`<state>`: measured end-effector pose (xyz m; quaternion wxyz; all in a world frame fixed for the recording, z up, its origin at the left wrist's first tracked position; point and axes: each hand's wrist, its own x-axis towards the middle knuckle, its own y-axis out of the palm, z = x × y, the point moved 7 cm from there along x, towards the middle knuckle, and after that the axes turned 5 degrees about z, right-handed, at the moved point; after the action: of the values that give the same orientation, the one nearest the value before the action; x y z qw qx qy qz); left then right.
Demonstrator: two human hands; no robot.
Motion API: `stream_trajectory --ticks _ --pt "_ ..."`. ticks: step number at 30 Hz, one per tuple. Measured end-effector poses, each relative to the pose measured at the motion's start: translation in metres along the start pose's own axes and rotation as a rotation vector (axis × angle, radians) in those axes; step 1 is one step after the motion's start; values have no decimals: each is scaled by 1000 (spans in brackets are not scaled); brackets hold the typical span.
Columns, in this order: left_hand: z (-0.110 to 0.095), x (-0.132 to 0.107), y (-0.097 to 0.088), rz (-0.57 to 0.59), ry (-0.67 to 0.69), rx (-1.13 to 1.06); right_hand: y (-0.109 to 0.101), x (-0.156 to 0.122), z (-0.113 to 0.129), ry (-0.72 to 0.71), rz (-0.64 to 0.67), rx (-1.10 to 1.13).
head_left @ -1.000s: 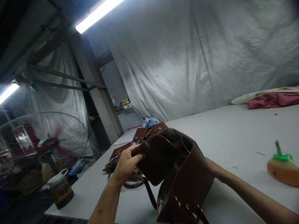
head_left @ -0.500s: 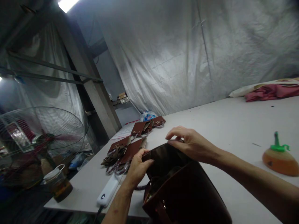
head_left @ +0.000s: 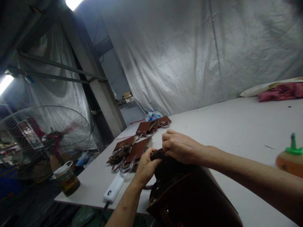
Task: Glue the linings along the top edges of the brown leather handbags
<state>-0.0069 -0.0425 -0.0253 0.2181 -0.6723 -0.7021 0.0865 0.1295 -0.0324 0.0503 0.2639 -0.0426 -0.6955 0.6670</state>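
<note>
A dark brown leather bag (head_left: pixel 189 198) lies on the white table (head_left: pixel 236 126) in front of me. My left hand (head_left: pixel 145 167) grips the bag's upper edge from the left, fingers curled round it. My right hand (head_left: pixel 181 146) presses down on the same edge from above, fingers closed over the leather. The two hands touch at the bag's top. Just beyond them lie several flat brown leather pieces (head_left: pixel 132 149) with metal rings.
A white power strip (head_left: pixel 115 189) with a cable lies at the table's near left edge. A jar of dark liquid (head_left: pixel 66 179) stands at the left corner, a running fan (head_left: pixel 47 138) behind it. An orange bottle with a green cap (head_left: pixel 290 160) sits at right; red cloth (head_left: pixel 281 91) lies far right.
The bag was held open and upright; it has been lowered and its top folded shut. My right hand came out from behind the bag and closed on its upper edge beside the left.
</note>
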Motion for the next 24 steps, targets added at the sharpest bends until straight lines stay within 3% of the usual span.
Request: stream_trajectory --ticks 10,18,24 --pt "4 4 8 48 -12 8 13 5 -30 174 -53 5" --pt "-5 3 8 49 10 77 9 5 -28 221 -88 -74" --pt "-6 1 8 50 33 3 9 4 -25 232 -86 -109"
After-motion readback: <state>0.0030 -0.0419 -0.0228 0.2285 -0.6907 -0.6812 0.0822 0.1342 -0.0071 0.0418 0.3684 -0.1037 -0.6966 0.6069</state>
